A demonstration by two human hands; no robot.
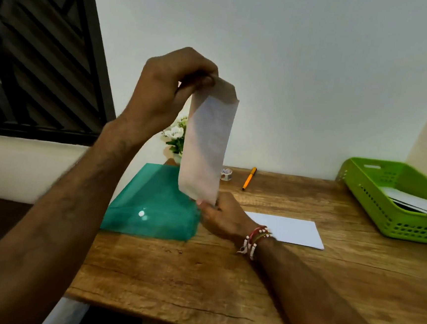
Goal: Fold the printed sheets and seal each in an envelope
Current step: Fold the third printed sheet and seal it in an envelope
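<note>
A long folded sheet (206, 145) with faint print stands upright in the air above the desk. My left hand (170, 85) pinches its top end, raised well above the table. My right hand (224, 221), with beaded bracelets at the wrist, grips the sheet's bottom end just above the wood. A white envelope (291, 230) lies flat on the desk just right of my right hand.
A green translucent folder (151, 205) lies at the desk's left. A tape roll (226, 174) and an orange pen (249, 178) lie near the wall. A green basket (395, 198) holding papers stands at the far right. A small flower pot (175, 138) is behind the sheet.
</note>
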